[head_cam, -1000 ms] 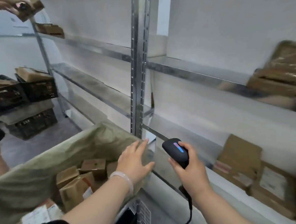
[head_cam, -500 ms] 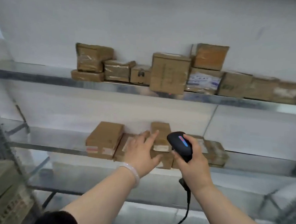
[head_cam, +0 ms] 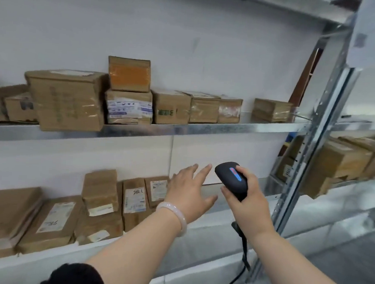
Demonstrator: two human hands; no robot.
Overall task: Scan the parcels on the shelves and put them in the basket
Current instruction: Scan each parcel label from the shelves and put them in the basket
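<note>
Where the brown parcels point(head_cam: 101, 202) lie at 8 o'clock on the lower shelf point(head_cam: 210, 232), one white label point(head_cam: 135, 198) has what looks like "78LL" written by hand. The parcels are flat, taped cardboard packs. The left hand point(head_cam: 188, 191), fingers spread and holding nothing, hovers just at their 3 o'clock side. The right hand point(head_cam: 247, 202) grips a black scanner point(head_cam: 231, 180) with a blue light. Bare shelf runs toward the metal post point(head_cam: 308, 148) at 3 o'clock.

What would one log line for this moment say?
left hand: open, by lower-shelf parcels | right hand: holds scanner | upper-shelf parcels: untouched
</note>
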